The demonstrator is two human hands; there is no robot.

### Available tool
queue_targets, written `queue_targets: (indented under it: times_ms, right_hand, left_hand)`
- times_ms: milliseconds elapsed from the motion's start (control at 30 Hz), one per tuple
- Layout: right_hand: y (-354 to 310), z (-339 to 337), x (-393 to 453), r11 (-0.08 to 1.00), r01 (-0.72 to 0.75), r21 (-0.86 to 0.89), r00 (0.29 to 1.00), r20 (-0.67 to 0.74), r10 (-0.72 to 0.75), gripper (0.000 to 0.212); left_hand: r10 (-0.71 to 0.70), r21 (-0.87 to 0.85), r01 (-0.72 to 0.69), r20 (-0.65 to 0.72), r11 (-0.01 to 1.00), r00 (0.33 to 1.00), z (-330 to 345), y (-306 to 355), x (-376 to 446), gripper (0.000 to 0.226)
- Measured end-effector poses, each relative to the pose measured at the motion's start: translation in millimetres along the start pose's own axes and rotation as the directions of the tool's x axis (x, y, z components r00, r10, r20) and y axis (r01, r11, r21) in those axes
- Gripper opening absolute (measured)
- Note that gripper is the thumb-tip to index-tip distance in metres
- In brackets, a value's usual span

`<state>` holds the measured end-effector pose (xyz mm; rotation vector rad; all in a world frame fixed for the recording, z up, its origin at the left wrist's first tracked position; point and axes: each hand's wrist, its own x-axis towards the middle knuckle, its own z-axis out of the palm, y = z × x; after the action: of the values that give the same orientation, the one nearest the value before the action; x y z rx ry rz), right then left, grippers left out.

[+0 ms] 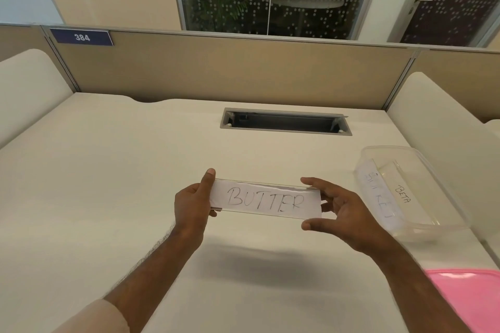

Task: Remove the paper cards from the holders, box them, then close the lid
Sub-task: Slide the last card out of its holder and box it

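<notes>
Nearest to the camera, at the near right corner, a pink lid [468, 295] lies flat on the desk [108, 184], and a pale sleeve [92, 317] covers the left forearm at the near left edge. Both hands are raised above the desk and hold between them a clear holder [266, 199] with a white card [263, 201] inside; the card reads "BUTTER" in handwritten capital letters. The left hand [193, 204] pinches the left end of the holder, with the thumb up along its front edge and the other fingers behind it. The right hand [343, 213] is at the right end with fingers spread: the upper fingers touch the top right corner, and the thumb is just below the lower right corner; I cannot tell if it touches. To the right of the hands, a clear box [422, 170] stands open on the desk. Two cards lie in it: one reads "BETA" [403, 193], and the other card [374, 194] leans at the left wall with faint writing that I cannot read fully. Far on the desk there is a grey cable slot [285, 121]. On the far partition [230, 67], at the left, a blue sign [82, 37] reads "384".
</notes>
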<state>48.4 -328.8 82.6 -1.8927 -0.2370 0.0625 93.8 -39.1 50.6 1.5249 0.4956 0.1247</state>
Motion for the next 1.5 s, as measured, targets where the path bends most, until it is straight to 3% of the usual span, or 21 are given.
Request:
queue_targets:
  times_ms: [200, 400, 533, 600, 700, 767, 900, 1200, 1300, 1500]
  right_hand:
    - [7.1, -5.3, -2.9, 0.998, 0.021, -0.054, 1.000, -0.017, -0.022, 0.070]
    - [14.8, -23.3, -11.0, 0.996, 0.044, -0.078, 0.996, -0.076, -0.050, 0.066]
    - [23.4, -39.7, -17.8, 0.994, 0.029, -0.102, 0.989, -0.138, -0.043, 0.066]
    - [26.3, -50.9, -22.7, 0.993, 0.032, -0.112, 0.977, -0.208, -0.055, 0.065]
    - [30.1, -73.2, -31.5, 0.989, 0.017, -0.150, 0.944, -0.323, -0.065, 0.066]
    - [33.3, -90.7, -37.4, 0.983, -0.008, -0.184, 0.919, -0.388, -0.065, 0.066]
    - [36.5, -125.1, -48.7, 0.971, -0.022, -0.238, 0.866, -0.490, -0.101, 0.066]
    - [45.5, -182.3, -67.7, 0.883, -0.183, -0.433, 0.688, -0.697, -0.199, 0.064]
    - [52.9, -190.3, -72.7, 0.799, -0.263, -0.541, 0.681, -0.691, -0.243, 0.065]
    - [72.5, -185.2, -64.0, 0.730, -0.388, -0.563, 0.681, -0.709, -0.185, 0.066]
  left_hand:
    - [0.029, 0.000, -0.029, 0.049, 1.000, 0.998, 8.2, -3.8, 0.7, 0.049]
    - [0.089, 0.052, -0.111, 0.319, 0.992, 0.944, 18.4, -17.3, -2.3, 0.058]
    - [0.146, 0.090, -0.176, 0.269, 0.980, 0.952, 33.9, -39.6, -0.8, 0.052]
    - [0.228, 0.258, -0.301, 0.277, 0.918, 0.933, 42.6, -53.0, -2.5, 0.046]
    - [0.327, 0.515, -0.501, 0.393, 0.696, 0.859, 64.2, -70.2, -2.8, 0.045]
    - [0.347, 0.586, -0.595, 0.487, 0.551, 0.801, 85.3, -77.2, -5.2, 0.050]
    - [0.357, 0.602, -0.704, 0.607, 0.378, 0.710, 128.4, -84.0, -13.6, 0.059]
    - [0.190, 0.687, -0.690, 0.664, 0.228, 0.723, 176.3, -122.1, -13.5, 0.074]
    - [0.207, 0.696, -0.694, 0.663, 0.182, 0.719, 176.6, -129.3, -10.8, 0.079]
    - [0.216, 0.712, -0.683, 0.650, 0.161, 0.728, 177.5, -132.2, -8.3, 0.081]
